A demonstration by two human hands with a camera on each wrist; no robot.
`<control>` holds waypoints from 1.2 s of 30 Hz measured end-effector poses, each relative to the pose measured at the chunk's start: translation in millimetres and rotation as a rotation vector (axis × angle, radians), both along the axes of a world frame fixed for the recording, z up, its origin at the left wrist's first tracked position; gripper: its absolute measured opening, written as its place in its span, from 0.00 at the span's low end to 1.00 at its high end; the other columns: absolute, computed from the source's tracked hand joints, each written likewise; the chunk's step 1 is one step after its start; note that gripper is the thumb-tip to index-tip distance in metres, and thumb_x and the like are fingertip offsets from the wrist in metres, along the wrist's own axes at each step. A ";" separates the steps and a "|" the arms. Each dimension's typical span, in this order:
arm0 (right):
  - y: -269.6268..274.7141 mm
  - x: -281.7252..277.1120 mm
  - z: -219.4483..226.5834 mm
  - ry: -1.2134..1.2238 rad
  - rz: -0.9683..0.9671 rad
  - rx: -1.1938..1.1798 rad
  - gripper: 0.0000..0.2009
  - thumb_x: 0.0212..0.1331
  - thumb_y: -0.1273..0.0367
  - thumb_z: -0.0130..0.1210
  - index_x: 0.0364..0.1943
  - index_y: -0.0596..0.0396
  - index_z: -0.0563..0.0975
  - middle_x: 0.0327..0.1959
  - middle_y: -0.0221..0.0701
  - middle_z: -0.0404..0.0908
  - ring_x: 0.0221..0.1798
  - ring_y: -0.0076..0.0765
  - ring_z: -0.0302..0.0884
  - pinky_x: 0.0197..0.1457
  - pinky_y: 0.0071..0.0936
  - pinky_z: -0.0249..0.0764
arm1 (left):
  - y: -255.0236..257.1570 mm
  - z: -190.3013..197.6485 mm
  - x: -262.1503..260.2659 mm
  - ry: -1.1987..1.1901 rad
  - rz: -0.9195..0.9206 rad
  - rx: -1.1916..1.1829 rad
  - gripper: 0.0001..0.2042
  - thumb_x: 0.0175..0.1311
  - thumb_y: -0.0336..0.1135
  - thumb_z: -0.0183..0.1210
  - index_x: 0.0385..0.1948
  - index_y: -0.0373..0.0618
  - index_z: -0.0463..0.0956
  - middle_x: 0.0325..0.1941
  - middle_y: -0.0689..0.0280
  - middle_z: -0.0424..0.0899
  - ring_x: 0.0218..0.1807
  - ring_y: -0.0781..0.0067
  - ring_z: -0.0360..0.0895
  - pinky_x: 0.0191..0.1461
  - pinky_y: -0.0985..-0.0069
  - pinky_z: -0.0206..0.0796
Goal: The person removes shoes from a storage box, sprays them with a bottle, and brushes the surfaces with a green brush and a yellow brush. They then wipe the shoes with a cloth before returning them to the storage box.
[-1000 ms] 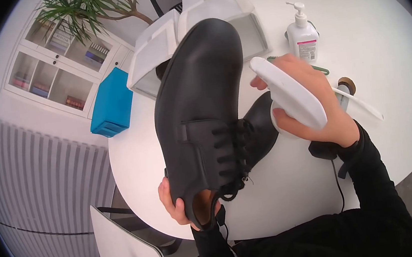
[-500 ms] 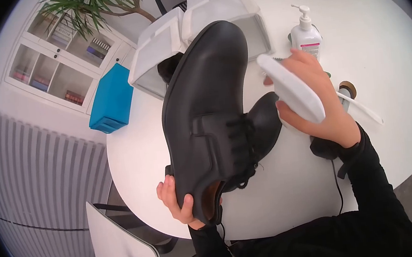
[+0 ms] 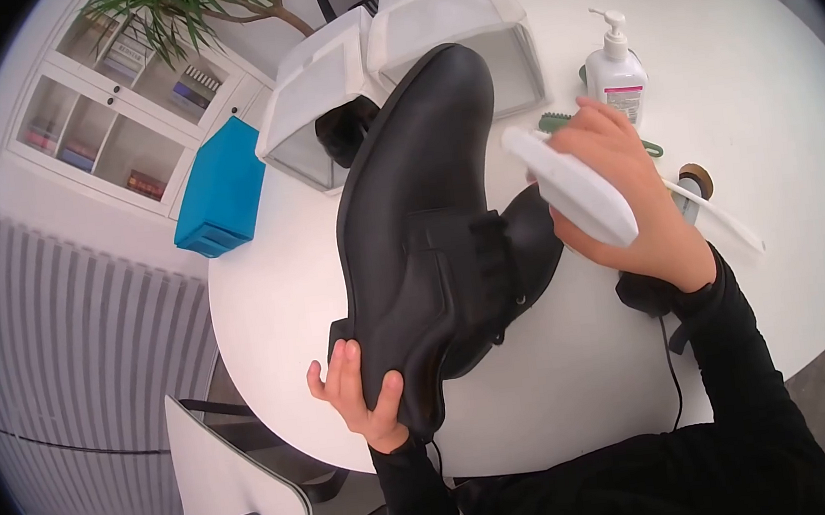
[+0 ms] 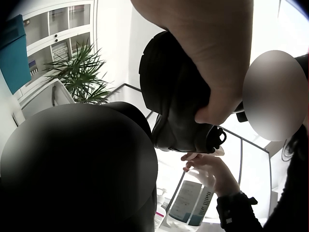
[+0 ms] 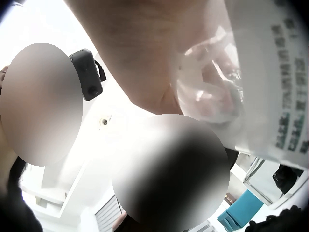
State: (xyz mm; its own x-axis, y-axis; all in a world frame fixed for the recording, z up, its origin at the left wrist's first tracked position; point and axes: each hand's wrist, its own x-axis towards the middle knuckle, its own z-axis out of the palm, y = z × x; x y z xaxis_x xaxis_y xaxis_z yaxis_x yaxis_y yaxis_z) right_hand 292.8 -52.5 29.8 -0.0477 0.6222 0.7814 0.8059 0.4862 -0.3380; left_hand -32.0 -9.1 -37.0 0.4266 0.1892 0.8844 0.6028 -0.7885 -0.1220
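Observation:
My left hand [image 3: 365,398] grips a black lace-up leather shoe [image 3: 415,187] by its heel, thumb on one side and fingers on the other. The shoe is raised over the table with its toe pointing away and its sole turned left. Partly hidden behind it is a second black shoe [image 3: 538,239]. My right hand [image 3: 633,199] holds a spray bottle with a white spray head [image 3: 576,190], close to the right of the shoes. In the left wrist view the clear bottle [image 4: 189,203] with a printed label hangs below that hand.
Two white boxes with clear fronts [image 3: 449,27] stand at the back, a black object [image 3: 347,132] inside the left one. A pump bottle [image 3: 617,75], a green brush [image 3: 554,122], a white-handled brush [image 3: 730,219] and a blue case [image 3: 222,192] lie around the round table [image 3: 755,71].
The held shoe has rolled so its side faces up more and its opening has turned out of sight. The right hand with the spray bottle has shifted only slightly.

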 end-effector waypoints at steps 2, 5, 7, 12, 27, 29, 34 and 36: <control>-1.9 -0.9 -1.2 -0.010 0.003 -0.044 0.18 0.33 0.75 0.63 0.37 0.54 0.78 0.34 0.33 0.78 0.42 0.45 0.71 0.64 0.42 0.60 | 0.5 1.6 2.3 0.002 0.009 0.001 0.13 0.62 0.31 0.57 0.44 0.69 0.74 0.56 0.57 0.77 0.56 0.55 0.76 0.69 0.54 0.50; -1.2 -4.8 0.9 -0.020 -0.018 -0.045 0.21 0.32 0.74 0.66 0.38 0.53 0.77 0.35 0.32 0.78 0.43 0.44 0.71 0.66 0.45 0.59 | 0.1 5.2 4.3 0.026 0.010 -0.006 0.14 0.59 0.30 0.58 0.43 0.69 0.76 0.57 0.58 0.77 0.58 0.57 0.75 0.70 0.54 0.47; -5.8 -5.6 0.1 -0.049 -0.002 -0.085 0.23 0.30 0.73 0.68 0.40 0.53 0.77 0.36 0.32 0.78 0.44 0.43 0.72 0.67 0.47 0.58 | -0.6 6.1 5.6 0.051 0.006 -0.010 0.15 0.56 0.29 0.59 0.42 0.69 0.77 0.57 0.59 0.78 0.59 0.59 0.74 0.71 0.54 0.45; -8.1 -14.5 2.3 -0.037 -0.005 -0.114 0.25 0.30 0.72 0.70 0.41 0.52 0.76 0.38 0.30 0.79 0.44 0.41 0.72 0.67 0.49 0.57 | 0.6 5.2 5.8 0.108 0.019 -0.037 0.18 0.51 0.28 0.61 0.40 0.70 0.79 0.56 0.60 0.79 0.60 0.61 0.74 0.72 0.55 0.42; -21.2 -38.3 6.6 -0.133 0.227 -0.193 0.16 0.38 0.69 0.64 0.35 0.52 0.75 0.33 0.26 0.76 0.41 0.34 0.71 0.68 0.51 0.55 | 2.7 5.3 13.3 0.164 0.045 -0.082 0.20 0.45 0.25 0.63 0.39 0.67 0.82 0.56 0.58 0.80 0.60 0.62 0.74 0.72 0.55 0.40; -21.4 -42.0 4.6 -0.128 0.195 -0.164 0.14 0.40 0.67 0.64 0.34 0.53 0.75 0.30 0.26 0.75 0.41 0.33 0.71 0.67 0.50 0.57 | 1.5 5.3 12.8 0.162 0.048 -0.092 0.20 0.44 0.25 0.63 0.39 0.66 0.82 0.56 0.58 0.79 0.60 0.62 0.74 0.72 0.55 0.40; -25.4 -60.7 -3.8 -0.150 0.311 -0.183 0.11 0.43 0.68 0.62 0.32 0.53 0.74 0.28 0.26 0.73 0.39 0.33 0.70 0.68 0.50 0.56 | 6.0 2.8 13.1 0.117 0.056 -0.088 0.19 0.42 0.26 0.63 0.39 0.61 0.82 0.56 0.55 0.79 0.60 0.58 0.74 0.73 0.55 0.39; -26.0 -71.6 -13.4 -0.135 0.323 -0.195 0.12 0.41 0.69 0.61 0.33 0.50 0.75 0.33 0.23 0.76 0.39 0.32 0.70 0.71 0.55 0.50 | 8.9 2.9 10.0 0.088 0.045 -0.114 0.20 0.43 0.28 0.64 0.43 0.58 0.81 0.57 0.53 0.78 0.60 0.55 0.73 0.72 0.54 0.41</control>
